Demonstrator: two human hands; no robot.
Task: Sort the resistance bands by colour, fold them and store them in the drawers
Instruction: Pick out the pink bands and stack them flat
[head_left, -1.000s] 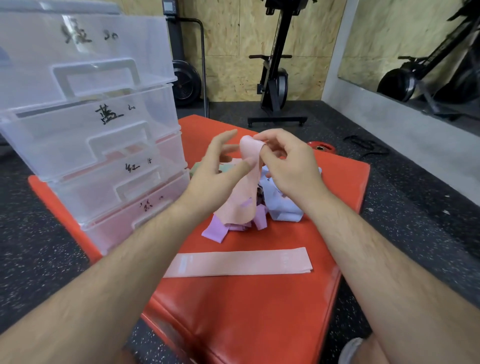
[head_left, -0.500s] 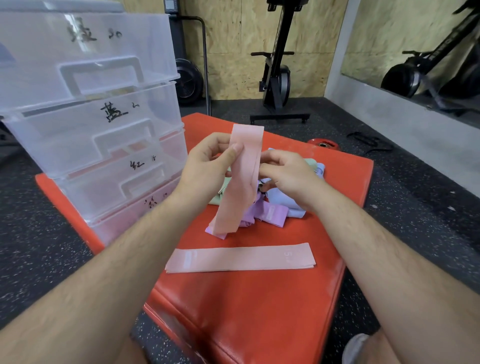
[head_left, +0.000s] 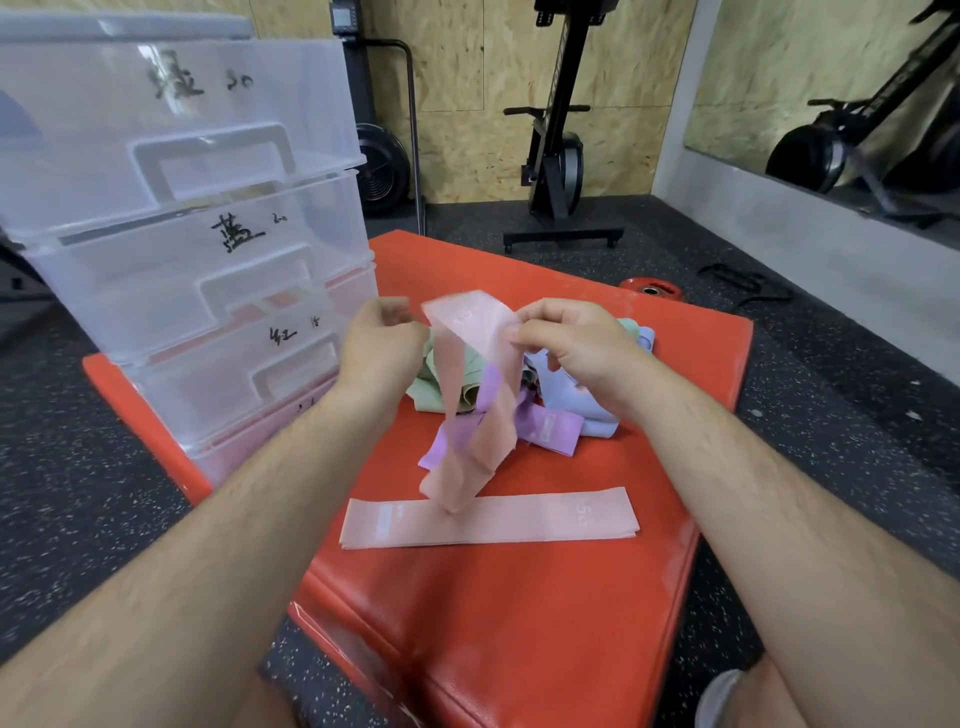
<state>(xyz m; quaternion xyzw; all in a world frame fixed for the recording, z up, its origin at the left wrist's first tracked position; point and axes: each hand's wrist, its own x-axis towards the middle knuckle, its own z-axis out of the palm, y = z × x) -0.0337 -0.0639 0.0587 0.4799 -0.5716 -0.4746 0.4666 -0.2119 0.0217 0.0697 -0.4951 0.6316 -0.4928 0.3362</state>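
Note:
A pink resistance band (head_left: 470, 395) hangs as an open, twisted loop between my hands above the red mat (head_left: 519, 623). My left hand (head_left: 382, 345) pinches its upper left edge, though motion blur hides the contact. My right hand (head_left: 569, 345) pinches its upper right edge. The loop's lower end dangles just over a second pink band (head_left: 540, 519) lying flat on the mat. Behind my hands sits a pile of bands: green (head_left: 434, 382), purple (head_left: 550, 428) and blue (head_left: 592, 410). A stack of clear labelled drawers (head_left: 208, 270), all closed, stands at the left on the mat.
Dark speckled rubber floor (head_left: 831, 415) surrounds the mat. A small red weight plate (head_left: 649, 288) lies beyond the mat's far corner. A black exercise machine (head_left: 556, 156) stands against the wooden back wall, and a mirror fills the right wall.
My right hand has come up and taken the band's top edge beside my left hand. The band has spread from a flat strip into a twisted loop and hangs lower.

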